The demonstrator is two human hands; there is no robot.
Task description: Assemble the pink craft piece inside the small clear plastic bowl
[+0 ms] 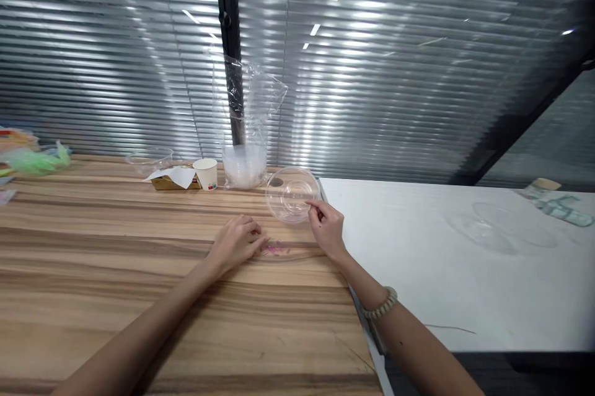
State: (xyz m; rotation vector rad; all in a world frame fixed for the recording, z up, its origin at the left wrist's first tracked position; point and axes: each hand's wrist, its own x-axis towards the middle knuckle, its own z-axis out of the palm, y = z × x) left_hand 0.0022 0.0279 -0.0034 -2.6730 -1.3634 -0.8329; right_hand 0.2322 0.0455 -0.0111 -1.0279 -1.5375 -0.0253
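Observation:
A clear round plastic lid [294, 193] is tilted up above the wooden table, and my right hand [326, 225] pinches its right rim between thumb and fingertips. My left hand [237, 241] rests low over the wood with its fingers curled in and its thumb pointing right. Just beyond that thumb lie small pink bits [275, 249]. A faint curved clear edge shows around them, too indistinct to name. Whatever the left fingertips hold, if anything, cannot be made out.
Along the back stand a clear bowl [149, 160], a small box with white paper [175, 179], a paper cup [206, 173] and a bag of stacked plastic cups [245, 163]. Colourful bags [37, 157] lie far left. A white table [418, 272] adjoins on the right, bearing clear lids [506, 225].

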